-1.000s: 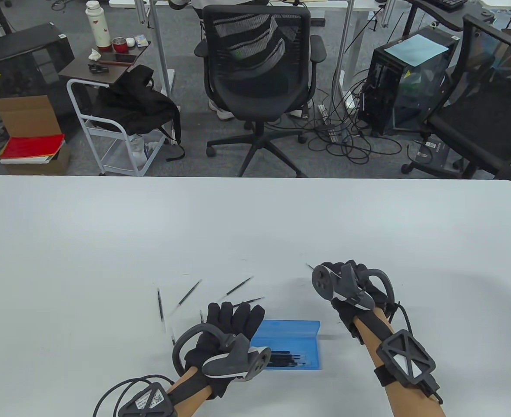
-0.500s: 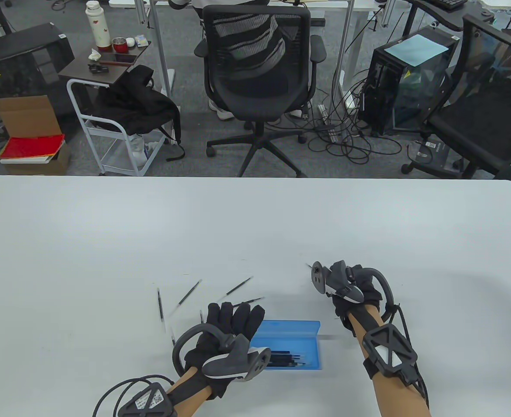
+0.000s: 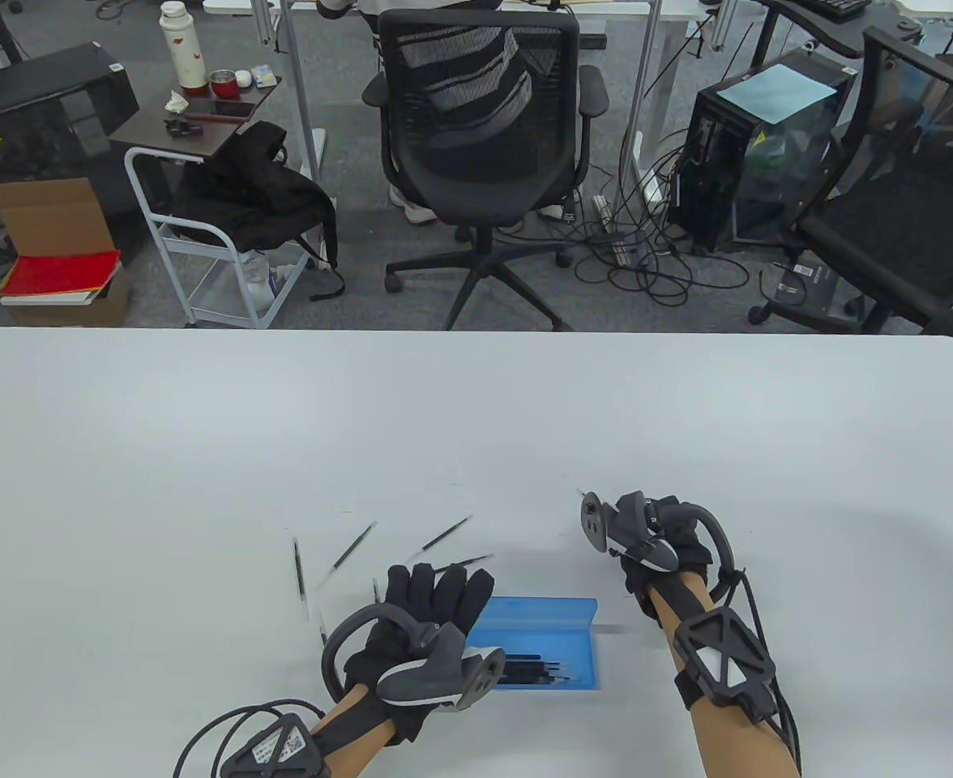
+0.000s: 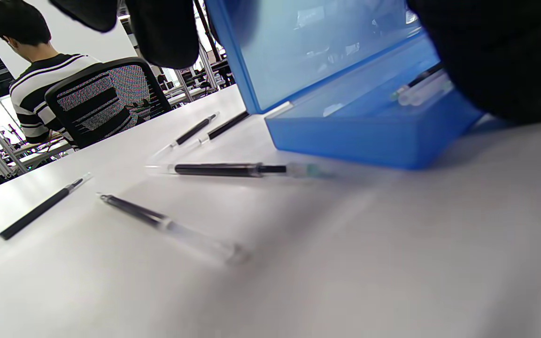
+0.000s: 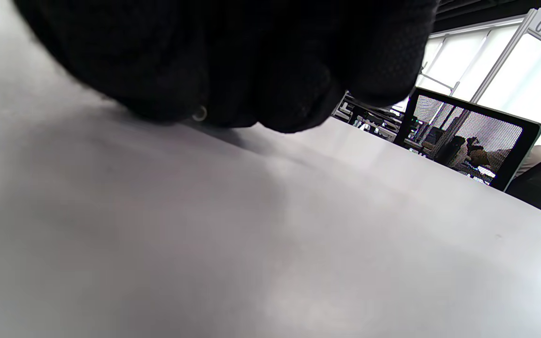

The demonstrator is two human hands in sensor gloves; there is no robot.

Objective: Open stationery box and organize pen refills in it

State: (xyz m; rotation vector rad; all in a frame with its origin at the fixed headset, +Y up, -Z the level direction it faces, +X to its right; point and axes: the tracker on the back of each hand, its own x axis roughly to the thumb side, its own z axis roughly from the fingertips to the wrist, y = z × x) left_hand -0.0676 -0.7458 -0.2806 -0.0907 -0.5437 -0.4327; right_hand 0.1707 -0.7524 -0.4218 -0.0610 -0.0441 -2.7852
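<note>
The blue stationery box (image 3: 553,628) lies open near the table's front edge, its lid standing up at the back, with several dark pen refills (image 3: 535,671) inside. My left hand (image 3: 442,590) lies flat with straight fingers against the box's left end; the left wrist view shows the box (image 4: 359,136) close by. Several loose refills (image 3: 444,535) are scattered left of and behind the box, one (image 4: 233,169) just beside it. My right hand (image 3: 656,525) hovers right of the box with fingers (image 5: 233,61) curled round a thin refill; its open end (image 5: 200,113) peeks out.
The white table (image 3: 201,421) stretches wide behind the hands. Beyond its far edge stand an office chair (image 3: 480,121), a white cart (image 3: 201,243) and computer towers (image 3: 756,154). A person in a striped shirt (image 4: 40,94) sits behind the chair.
My right hand has turned and drawn back slightly toward me, still curled round the refill. The left hand, box and loose refills have not moved.
</note>
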